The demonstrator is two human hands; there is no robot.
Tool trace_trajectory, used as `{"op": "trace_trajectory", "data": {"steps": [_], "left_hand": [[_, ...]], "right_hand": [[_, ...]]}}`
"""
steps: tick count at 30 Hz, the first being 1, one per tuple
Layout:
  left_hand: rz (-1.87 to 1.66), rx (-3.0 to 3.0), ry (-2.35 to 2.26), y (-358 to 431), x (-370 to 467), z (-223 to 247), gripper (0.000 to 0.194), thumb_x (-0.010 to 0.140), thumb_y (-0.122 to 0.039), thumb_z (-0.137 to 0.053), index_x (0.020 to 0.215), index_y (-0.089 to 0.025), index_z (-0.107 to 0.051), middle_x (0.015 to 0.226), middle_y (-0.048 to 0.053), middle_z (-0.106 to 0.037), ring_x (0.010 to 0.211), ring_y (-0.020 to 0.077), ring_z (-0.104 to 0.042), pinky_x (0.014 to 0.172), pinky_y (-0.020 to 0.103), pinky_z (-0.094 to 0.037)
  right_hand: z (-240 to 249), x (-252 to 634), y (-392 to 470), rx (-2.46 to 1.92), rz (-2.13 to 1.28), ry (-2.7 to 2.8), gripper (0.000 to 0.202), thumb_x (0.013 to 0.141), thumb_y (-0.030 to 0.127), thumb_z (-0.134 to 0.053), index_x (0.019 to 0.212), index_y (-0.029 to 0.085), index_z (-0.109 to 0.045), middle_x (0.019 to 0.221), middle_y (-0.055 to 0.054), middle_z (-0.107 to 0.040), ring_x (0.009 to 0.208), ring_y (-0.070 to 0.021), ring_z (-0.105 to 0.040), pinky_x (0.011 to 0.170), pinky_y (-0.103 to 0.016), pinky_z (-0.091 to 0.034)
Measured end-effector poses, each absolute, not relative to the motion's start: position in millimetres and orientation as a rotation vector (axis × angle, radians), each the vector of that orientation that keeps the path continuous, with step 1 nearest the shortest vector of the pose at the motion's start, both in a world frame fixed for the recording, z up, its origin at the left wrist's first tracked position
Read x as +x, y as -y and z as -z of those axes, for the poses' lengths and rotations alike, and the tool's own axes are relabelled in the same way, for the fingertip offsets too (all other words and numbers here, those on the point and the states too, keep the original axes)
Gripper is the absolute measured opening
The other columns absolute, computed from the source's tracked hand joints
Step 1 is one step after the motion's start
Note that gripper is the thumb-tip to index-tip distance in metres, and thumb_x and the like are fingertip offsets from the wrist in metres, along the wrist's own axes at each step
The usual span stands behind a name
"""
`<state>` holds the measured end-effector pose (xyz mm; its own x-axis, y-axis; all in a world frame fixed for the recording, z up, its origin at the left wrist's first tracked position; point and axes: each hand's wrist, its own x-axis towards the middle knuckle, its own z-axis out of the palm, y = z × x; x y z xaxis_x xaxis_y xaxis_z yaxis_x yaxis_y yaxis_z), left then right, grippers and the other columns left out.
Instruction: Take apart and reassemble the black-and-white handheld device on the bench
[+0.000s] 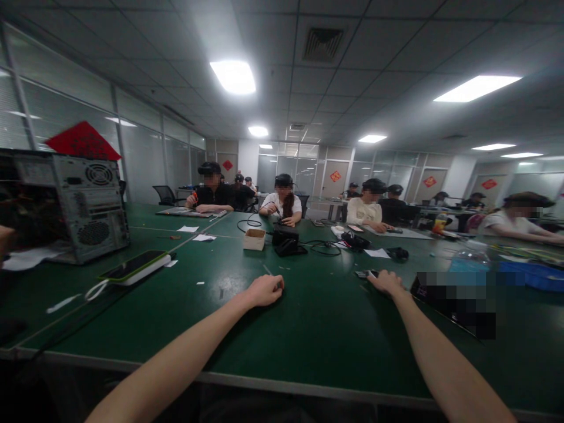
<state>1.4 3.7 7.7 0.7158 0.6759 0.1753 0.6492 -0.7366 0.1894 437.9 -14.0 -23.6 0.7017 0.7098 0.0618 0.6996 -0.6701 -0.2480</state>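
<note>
My left hand (265, 291) rests on the green table (317, 346) with its fingers curled. A thin grey stick-like thing (267, 269) shows just beyond its knuckles; whether the hand holds it I cannot tell. What lies inside the curled fingers is mostly hidden. Farther right, my right hand (388, 282) lies low over the table, its fingers closed on a small flat object (362, 274), dark and silvery, too small to name. Right of that hand a dark panel (449, 305), partly blurred out, leans near a clear bottle with blue in it (470, 258).
An opened computer case (94, 205) stands at left, near a green-edged phone on a white power bank (136, 267). Ahead are a small cardboard box (254, 239), a black device (287, 239) and cables. A blue tray (533, 276) sits at right. Several people work across the table.
</note>
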Motion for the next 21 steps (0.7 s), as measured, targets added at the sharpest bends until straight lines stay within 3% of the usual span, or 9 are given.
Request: {"op": "trace_trajectory", "data": {"steps": [16,21], "left_hand": [[-0.296,2.752,-1.098,8.1,-1.1,-19.2,0.019,0.082,-0.025,-0.046,0.099,-0.023,-0.056,0.088,0.003,-0.065,0.080,0.0185,-0.061,0.063,0.024,-0.044],[-0.302,2.801,-1.088,5.2,0.0,-16.0,0.019,0.082,-0.023,-0.045,0.099,-0.022,-0.055,0.087,0.002,-0.065,0.079,0.0176,-0.061,0.065,0.024,-0.044]], "right_hand": [[20.5,428.0,17.7,-2.653,0.016,1.126,0.061,0.078,0.050,-0.046,0.125,0.011,-0.048,0.132,-0.024,-0.040,0.120,-0.0386,-0.040,0.087,-0.051,-0.041],[20.9,434.0,15.5,-2.651,0.028,1.028,0.063,0.075,0.046,-0.052,0.122,0.004,-0.049,0.124,-0.029,-0.046,0.114,-0.0411,-0.046,0.083,-0.051,-0.044]]}}
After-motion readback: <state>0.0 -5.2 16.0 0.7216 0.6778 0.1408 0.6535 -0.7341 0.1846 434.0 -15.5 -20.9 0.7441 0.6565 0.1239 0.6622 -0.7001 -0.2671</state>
